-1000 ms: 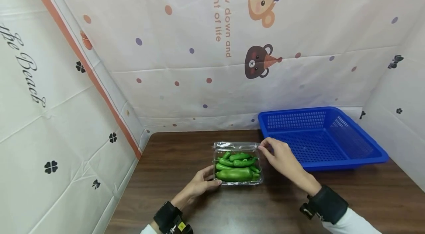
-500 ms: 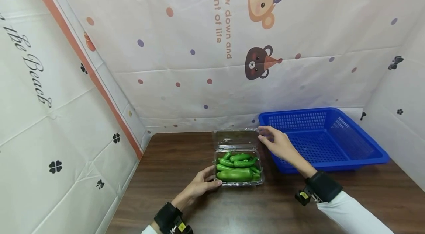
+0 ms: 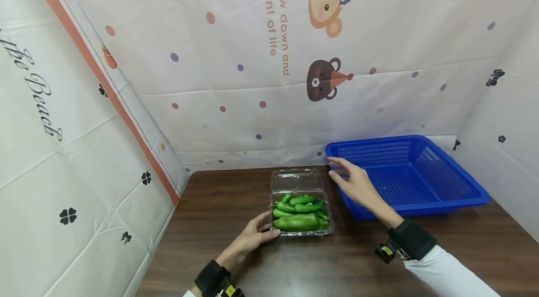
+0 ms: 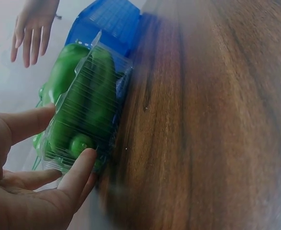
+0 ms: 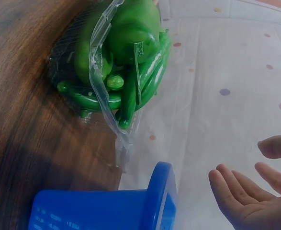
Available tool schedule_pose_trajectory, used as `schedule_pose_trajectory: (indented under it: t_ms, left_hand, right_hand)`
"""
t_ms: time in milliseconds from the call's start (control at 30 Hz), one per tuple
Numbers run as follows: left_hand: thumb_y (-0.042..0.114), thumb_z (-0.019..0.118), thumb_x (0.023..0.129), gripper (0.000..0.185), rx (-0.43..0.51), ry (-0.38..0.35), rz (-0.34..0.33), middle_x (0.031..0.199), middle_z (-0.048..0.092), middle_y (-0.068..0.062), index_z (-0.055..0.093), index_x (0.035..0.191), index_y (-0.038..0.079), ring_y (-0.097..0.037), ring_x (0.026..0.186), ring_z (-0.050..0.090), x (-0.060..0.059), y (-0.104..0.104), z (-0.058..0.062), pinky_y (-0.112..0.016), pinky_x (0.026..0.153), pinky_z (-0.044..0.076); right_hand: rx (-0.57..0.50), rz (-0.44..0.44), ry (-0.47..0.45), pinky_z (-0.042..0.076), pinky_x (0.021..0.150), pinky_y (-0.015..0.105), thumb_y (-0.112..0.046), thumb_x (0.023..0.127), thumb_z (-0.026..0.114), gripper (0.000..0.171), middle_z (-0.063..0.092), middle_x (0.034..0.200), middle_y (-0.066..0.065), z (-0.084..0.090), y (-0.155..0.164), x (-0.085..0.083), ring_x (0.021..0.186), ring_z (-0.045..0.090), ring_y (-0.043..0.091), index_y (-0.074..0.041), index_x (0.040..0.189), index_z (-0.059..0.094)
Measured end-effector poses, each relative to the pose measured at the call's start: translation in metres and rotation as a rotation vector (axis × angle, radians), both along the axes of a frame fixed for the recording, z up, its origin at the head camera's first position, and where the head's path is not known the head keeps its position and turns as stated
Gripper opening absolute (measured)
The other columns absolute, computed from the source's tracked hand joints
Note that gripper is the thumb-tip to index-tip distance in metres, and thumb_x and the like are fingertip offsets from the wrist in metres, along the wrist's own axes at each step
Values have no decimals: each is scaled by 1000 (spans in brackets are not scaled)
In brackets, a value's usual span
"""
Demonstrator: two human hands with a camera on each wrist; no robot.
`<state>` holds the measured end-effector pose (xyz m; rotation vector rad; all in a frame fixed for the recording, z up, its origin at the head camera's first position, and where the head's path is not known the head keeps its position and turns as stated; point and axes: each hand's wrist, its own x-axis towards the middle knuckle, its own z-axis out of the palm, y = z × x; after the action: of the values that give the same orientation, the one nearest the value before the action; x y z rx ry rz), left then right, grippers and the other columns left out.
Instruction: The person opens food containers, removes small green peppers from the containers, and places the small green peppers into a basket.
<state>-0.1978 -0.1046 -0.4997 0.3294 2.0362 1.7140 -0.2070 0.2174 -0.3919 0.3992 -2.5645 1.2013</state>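
Observation:
A clear plastic clamshell container [image 3: 309, 233] stands on the table with its lid [image 3: 296, 181] folded back away from the person. Inside lie a large green pepper [image 3: 296, 223] and several slimmer green chili peppers [image 3: 309, 206]. My left hand [image 3: 251, 234] holds the container at its near left corner; in the left wrist view the thumb is at the rim and fingertips [image 4: 86, 155] are on the side wall. My right hand [image 3: 355, 185] hovers right of the lid, apart from it, fingers loosely bent and holding nothing, as the right wrist view also shows.
A blue perforated plastic basket [image 3: 438, 209] stands at the back right of the brown wooden table [image 3: 337, 266], close behind the right hand. Printed white cloth [image 3: 236, 124] hangs behind the table and at both sides.
The lid has swung up and back from the right hand's fingers and now lies open behind the peppers. The right hand has let go of it. The left hand has stayed at the container.

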Motion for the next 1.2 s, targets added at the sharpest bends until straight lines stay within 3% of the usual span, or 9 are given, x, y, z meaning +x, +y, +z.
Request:
schedule_pose_trajectory:
  t_ms: [200,533,700,833,933,1067,1200]
  left_hand:
    - [21,71,97,85,0,-4,8,161,30,-33,21,159,-7,-49,146,37,2,1,2,-51,115,47]
    - [25,72,97,88,38,-39,4,163,27,-30,18,163,1,-48,149,32,-4,-1,-2,-56,119,42]
    - [25,73,96,88,48,-32,16,163,29,-30,20,163,3,-47,149,33,-3,-2,-4,-55,119,41]
    - [23,73,96,88,60,-38,19,163,29,-30,21,163,3,-48,149,33,-3,-1,-4,-54,119,42]
    - [23,74,95,87,71,-44,29,162,31,-30,22,162,4,-47,148,35,-4,-1,-3,-53,117,44]
    - [23,75,94,87,87,-59,48,162,32,-29,24,162,5,-46,148,36,-4,-2,-3,-49,115,48]
    - [21,76,93,87,94,-75,63,162,31,-29,25,162,5,-45,147,37,-4,-1,-5,-45,112,51]
  right_hand:
    - [5,10,-18,60,93,52,-9,104,59,44,61,138,28,0,2,-2,118,64,44,-3,147,51]
    - [13,54,6,60,95,54,-7,102,61,41,63,136,28,7,-10,-3,116,66,42,-1,143,56]
    - [19,118,-25,62,93,49,-5,100,63,39,65,131,25,-4,-18,-4,111,68,38,-1,139,60]
    - [92,183,20,63,87,46,-7,98,67,39,66,130,20,-16,-27,-7,101,68,33,-3,136,62]
    - [163,229,49,60,92,52,-10,97,69,43,63,135,20,-22,-34,-7,110,66,37,-3,139,60]
    - [218,265,22,52,102,61,-14,99,68,47,59,141,20,-28,-41,-6,128,57,42,-5,143,56]
    - [230,275,-11,50,103,63,-18,99,69,47,59,139,18,-34,-45,-4,129,56,41,-6,142,57]
